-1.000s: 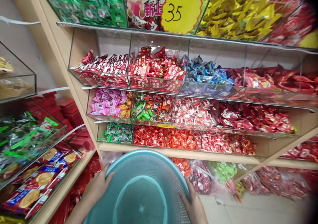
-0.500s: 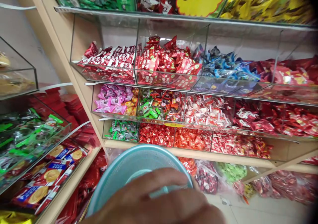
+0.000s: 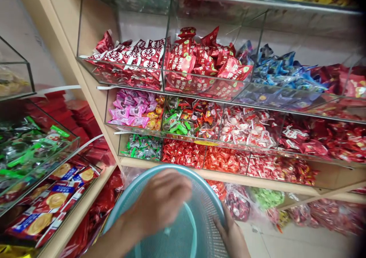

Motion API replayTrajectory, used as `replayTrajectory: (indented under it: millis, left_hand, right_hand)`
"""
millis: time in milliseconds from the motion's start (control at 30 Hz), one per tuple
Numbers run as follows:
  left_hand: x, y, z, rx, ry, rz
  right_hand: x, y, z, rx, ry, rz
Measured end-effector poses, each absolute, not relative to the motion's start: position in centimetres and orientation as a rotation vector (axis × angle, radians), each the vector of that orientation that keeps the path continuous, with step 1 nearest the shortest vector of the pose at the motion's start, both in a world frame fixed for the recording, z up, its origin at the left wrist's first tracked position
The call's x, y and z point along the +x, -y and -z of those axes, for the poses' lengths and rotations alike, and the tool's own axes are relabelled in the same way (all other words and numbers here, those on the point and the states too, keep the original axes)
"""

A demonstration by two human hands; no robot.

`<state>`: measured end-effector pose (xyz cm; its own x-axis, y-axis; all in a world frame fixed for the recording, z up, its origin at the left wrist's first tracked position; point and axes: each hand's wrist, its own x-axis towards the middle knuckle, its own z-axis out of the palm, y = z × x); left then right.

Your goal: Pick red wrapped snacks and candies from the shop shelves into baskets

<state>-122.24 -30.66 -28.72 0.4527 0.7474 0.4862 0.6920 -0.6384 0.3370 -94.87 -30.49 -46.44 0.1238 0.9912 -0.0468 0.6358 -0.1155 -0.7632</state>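
Note:
A light teal plastic mesh basket (image 3: 210,195) with a round rim stands at the bottom middle, in front of the candy shelves. My right hand (image 3: 233,233) grips it from the right side, fingers against the outer mesh below the rim. My left hand (image 3: 167,197) reaches in from the lower left over the basket opening. It is blurred and its fingers are curled; whatever may be in them is hidden. A small pale spot shows at the basket's bottom, too unclear to name.
Clear shelf bins hold red candy packets (image 3: 137,58), blue wrapped candies (image 3: 286,73) and purple wrapped candies (image 3: 130,107). Cookie packs (image 3: 54,201) lie in a bin at left. Bags of candy (image 3: 238,202) rest beneath the bottom shelf, near the tiled floor (image 3: 271,239).
The hand that loomed close in front of the basket has drawn away. My left hand is now over the basket and my right hand shows at its side. The view has tilted down slightly.

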Motion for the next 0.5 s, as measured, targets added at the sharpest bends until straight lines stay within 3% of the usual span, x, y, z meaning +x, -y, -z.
replayTrajectory:
  millis: [133,267,500]
  left_hand:
    - [-125.0,26.2,33.4,2.42,-1.75,-0.573]
    - [-126.7,24.5,37.2,2.382,-1.932,-0.507]
    - [-127.2,23.0,36.3,2.292,-2.044,-0.402]
  right_hand:
    - [-94.7,29.6,46.2,-1.801,1.644,-0.848]
    - [-95.0,28.7,45.3,-1.812,1.713,-0.871]
    - [-96.0,27.3,43.4,-1.894,1.883,-0.873]
